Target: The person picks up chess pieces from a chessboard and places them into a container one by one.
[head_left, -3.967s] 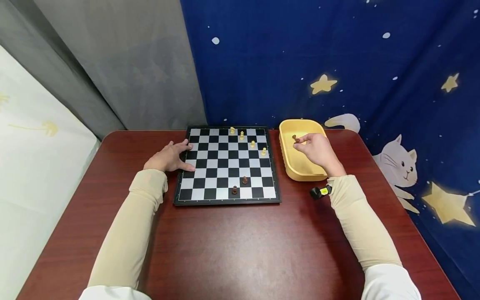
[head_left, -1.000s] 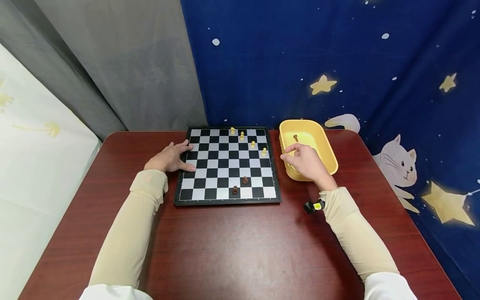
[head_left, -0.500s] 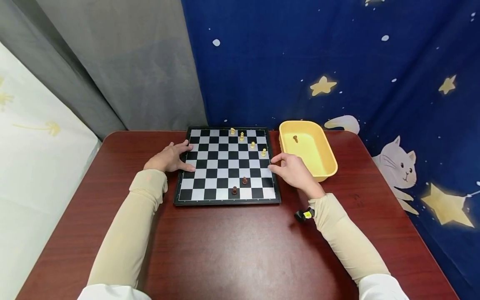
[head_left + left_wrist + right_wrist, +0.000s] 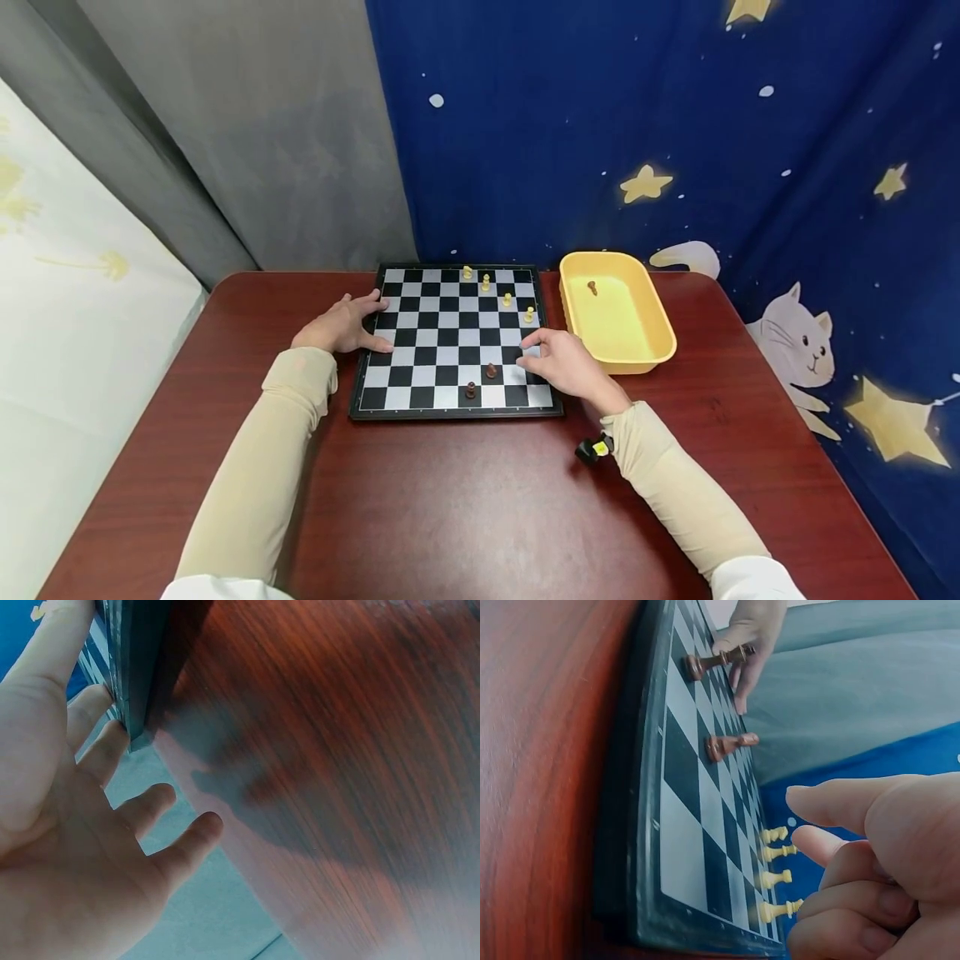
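My left hand (image 4: 341, 325) rests on the left edge of the chessboard (image 4: 427, 376), thumb and fingers spread. In the left wrist view, two outer fingers stick out past the board's edge. Over the board's right side hovers my right hand (image 4: 562, 362), index finger and thumb apart with nothing between them, other fingers bent. Two dark brown chess pieces stand near the front: a tall one (image 4: 718, 662) that looks like a king, and a shorter one (image 4: 731, 745). Several pale yellow pieces stand at the back right, including a knight (image 4: 468, 272) and a pawn (image 4: 507, 300).
A yellow plastic bin (image 4: 652, 343) stands right of the board, with one brown chess piece (image 4: 592, 287) lying inside. Both rest on a reddish-brown table (image 4: 450, 492). Grey and blue curtains (image 4: 525, 133) hang behind its far edge.
My right hand held a brown piece over the bin four seconds ago; that piece now lies in the bin. The hand has moved left over the board. The left hand stays put.
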`<act>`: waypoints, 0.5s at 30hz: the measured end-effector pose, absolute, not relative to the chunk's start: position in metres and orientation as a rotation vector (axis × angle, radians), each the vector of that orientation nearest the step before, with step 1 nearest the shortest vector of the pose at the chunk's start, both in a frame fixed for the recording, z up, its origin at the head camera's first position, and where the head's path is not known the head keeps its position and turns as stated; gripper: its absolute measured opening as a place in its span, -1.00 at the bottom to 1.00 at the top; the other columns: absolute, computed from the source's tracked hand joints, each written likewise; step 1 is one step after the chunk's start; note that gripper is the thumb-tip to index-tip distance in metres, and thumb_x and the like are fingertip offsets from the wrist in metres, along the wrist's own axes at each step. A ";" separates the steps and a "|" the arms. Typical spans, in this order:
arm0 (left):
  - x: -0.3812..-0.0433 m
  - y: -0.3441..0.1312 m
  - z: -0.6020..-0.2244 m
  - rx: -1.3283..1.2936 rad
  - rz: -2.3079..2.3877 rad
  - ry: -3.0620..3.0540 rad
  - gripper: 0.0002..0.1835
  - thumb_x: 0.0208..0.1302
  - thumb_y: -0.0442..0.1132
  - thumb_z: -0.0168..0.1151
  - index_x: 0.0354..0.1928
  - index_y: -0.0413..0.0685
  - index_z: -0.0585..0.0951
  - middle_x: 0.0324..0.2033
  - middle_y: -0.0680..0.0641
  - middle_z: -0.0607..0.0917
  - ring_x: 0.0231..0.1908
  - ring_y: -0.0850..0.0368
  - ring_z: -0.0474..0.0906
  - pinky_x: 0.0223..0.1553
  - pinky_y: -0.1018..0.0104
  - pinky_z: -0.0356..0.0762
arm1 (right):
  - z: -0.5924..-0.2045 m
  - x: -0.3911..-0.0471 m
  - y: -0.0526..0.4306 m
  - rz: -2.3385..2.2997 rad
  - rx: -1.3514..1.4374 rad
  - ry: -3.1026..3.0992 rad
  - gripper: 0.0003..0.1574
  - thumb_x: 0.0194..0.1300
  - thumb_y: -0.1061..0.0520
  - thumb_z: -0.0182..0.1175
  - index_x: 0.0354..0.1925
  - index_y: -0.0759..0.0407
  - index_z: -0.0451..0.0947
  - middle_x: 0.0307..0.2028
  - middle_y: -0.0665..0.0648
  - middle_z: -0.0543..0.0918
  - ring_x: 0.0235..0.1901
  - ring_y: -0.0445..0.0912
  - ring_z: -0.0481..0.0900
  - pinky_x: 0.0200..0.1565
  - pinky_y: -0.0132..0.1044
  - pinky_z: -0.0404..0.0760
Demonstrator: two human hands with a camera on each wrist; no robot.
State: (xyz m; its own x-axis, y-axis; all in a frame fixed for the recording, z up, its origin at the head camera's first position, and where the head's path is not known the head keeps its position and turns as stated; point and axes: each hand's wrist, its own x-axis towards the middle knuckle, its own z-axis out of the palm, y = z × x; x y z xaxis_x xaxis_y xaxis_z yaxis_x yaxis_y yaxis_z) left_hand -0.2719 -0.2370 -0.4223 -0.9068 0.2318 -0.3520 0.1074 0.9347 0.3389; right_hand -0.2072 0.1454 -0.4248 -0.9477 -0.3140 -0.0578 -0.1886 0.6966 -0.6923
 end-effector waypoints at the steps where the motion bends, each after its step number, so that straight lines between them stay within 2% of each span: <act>1: -0.272 -0.237 -0.422 0.243 0.441 2.698 0.07 0.17 0.19 0.47 0.61 0.07 0.14 0.65 -0.15 -0.03 0.60 -0.43 -0.26 0.51 -0.40 0.02 | -0.425 -0.207 0.144 -1.077 -0.423 2.731 -0.63 0.31 0.04 0.37 0.02 0.18 0.66 -0.63 0.00 0.41 -0.64 -0.13 0.37 -0.52 -0.32 0.36; 8: -0.271 -0.237 -0.423 0.217 0.436 2.705 0.08 0.14 0.22 0.47 0.61 0.08 0.16 0.65 -0.13 -0.03 0.60 -0.42 -0.25 0.50 -0.42 0.01 | -0.427 -0.204 0.134 -0.995 -0.512 2.724 -0.62 0.28 0.04 0.40 0.00 0.19 0.68 -0.69 -0.04 0.36 -0.70 -0.16 0.30 -0.60 -0.35 0.25; 15: -0.270 -0.238 -0.424 0.241 0.441 2.713 0.07 0.15 0.19 0.48 0.60 0.04 0.17 0.64 -0.15 -0.01 0.60 -0.44 -0.24 0.51 -0.41 -0.01 | -0.431 -0.203 0.127 -0.978 -0.531 2.689 -0.59 0.25 0.04 0.41 0.03 0.17 0.68 -0.68 -0.06 0.38 -0.68 -0.21 0.34 -0.56 -0.36 0.33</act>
